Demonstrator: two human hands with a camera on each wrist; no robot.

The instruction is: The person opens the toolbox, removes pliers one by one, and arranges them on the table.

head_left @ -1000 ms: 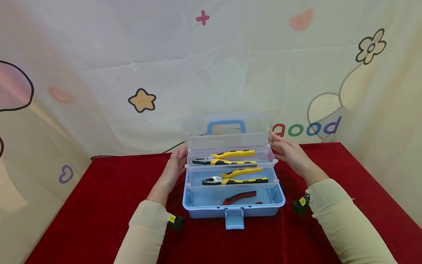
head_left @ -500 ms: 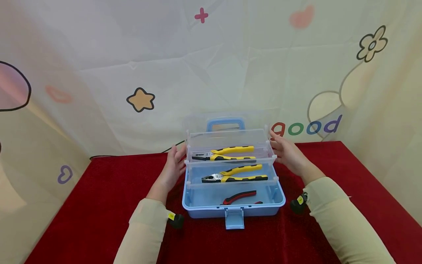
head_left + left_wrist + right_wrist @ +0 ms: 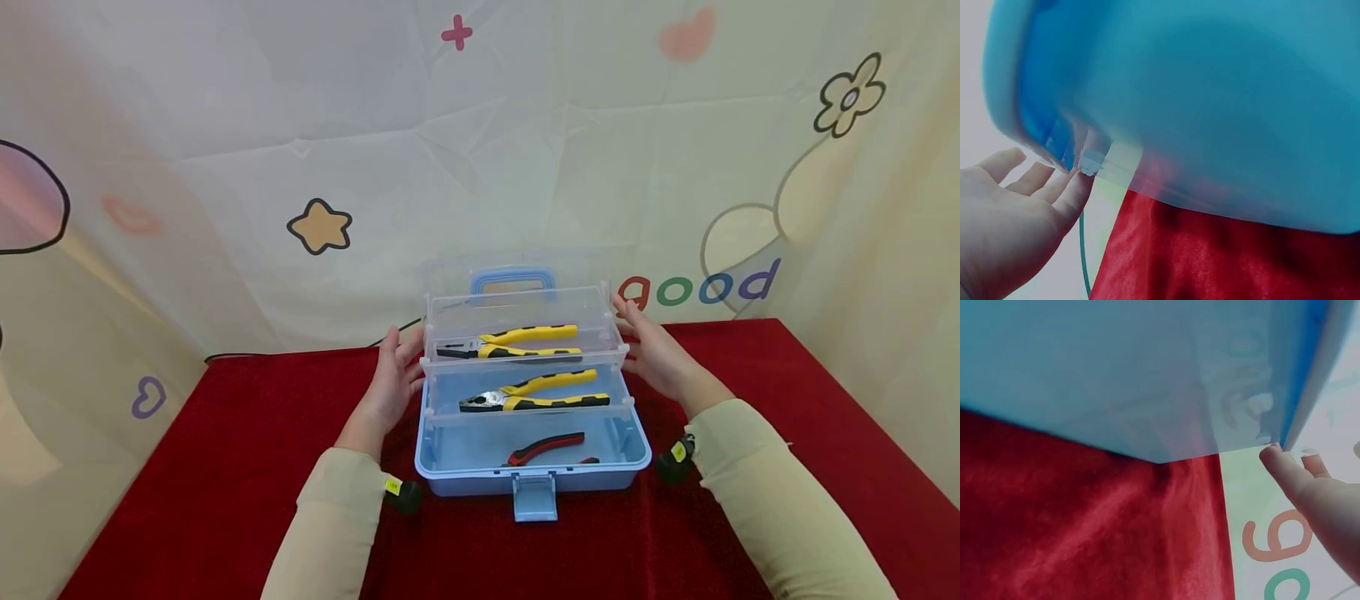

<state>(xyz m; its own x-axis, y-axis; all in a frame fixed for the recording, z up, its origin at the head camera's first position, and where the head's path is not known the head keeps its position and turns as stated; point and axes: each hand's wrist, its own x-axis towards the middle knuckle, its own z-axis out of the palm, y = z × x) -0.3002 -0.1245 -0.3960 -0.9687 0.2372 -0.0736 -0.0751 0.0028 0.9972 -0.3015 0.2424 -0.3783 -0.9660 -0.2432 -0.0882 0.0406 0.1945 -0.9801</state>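
Note:
In the head view a light blue toolbox (image 3: 525, 482) stands with its see-through lid (image 3: 442, 268) tilted up at the back. Two clear trays, one behind and above the other, carry pliers (image 3: 510, 342) and combination pliers (image 3: 536, 394), both with yellow-and-black handles. A red-and-black handled tool (image 3: 546, 447) lies in the bottom, partly hidden. My left hand (image 3: 390, 385) is at the left side near the upper tray (image 3: 525, 362), fingers extended. On the opposite side, my right hand (image 3: 660, 357) has its fingers extended too. Both wrist views show fingertips at the box's rear corners; firm contact is unclear.
A red velvet cloth (image 3: 285, 467) covers the table. Behind it hangs a pale printed curtain (image 3: 480, 167). The toolbox's blue front latch (image 3: 535, 498) hangs down, and a dark cable (image 3: 247, 356) runs along the rear edge at left.
The upper tray has risen and shifted back a little with its pliers, and the lower tray slightly too. The lid's handle leans farther back. Both hands stay beside the box.

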